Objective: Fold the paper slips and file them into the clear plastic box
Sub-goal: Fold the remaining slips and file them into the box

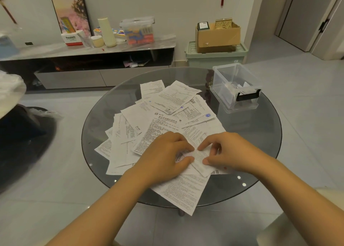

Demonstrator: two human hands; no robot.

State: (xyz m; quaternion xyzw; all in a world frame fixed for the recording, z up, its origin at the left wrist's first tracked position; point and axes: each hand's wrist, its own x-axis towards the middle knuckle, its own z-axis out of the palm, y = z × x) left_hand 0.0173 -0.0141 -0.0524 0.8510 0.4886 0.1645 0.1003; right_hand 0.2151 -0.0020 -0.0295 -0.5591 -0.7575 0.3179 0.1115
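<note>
Left hand [167, 152] and right hand [227, 152] meet over one paper slip [200, 160] at the near edge of the pile [158, 119] — each grip pinched on it, thumb under forefinger, likely setting a crease. Wrists low, palms down on the tabletop [251, 134]. Clear plastic box [235, 87] waits far right — some folded slips inside.

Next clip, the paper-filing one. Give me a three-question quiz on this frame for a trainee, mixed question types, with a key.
1. True or false: the clear plastic box on the glass table already holds some papers.
2. The left hand and right hand both pinch: A) one small slip B) the box C) nothing.
3. Fill in: the box sits to the person's ____ of the unfolded pile.

Key: 1 true; 2 A; 3 right.
</note>
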